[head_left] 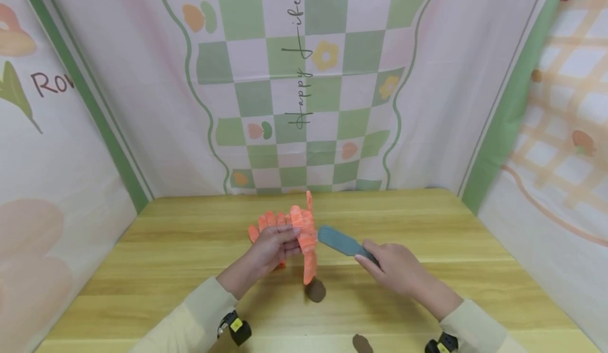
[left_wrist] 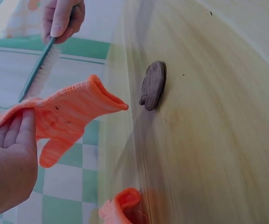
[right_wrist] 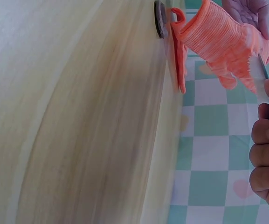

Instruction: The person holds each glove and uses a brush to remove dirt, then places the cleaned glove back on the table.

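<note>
My left hand grips an orange knit glove above the table, thumb on one side and fingers on the other. Its open cuff hangs down, and small dark specks show on the knit in the left wrist view. A teal-handled brush is in my right hand, fingers curled round the handle. The white bristles face the held glove and are right at its surface in the right wrist view. A second orange glove lies on the table behind my left hand, partly hidden by it.
On the wooden table, a flat brown lump lies just below the held glove's cuff. Another brown piece is near the front edge. Small dark crumbs dot the wood. Patterned cloth stands behind and at both sides.
</note>
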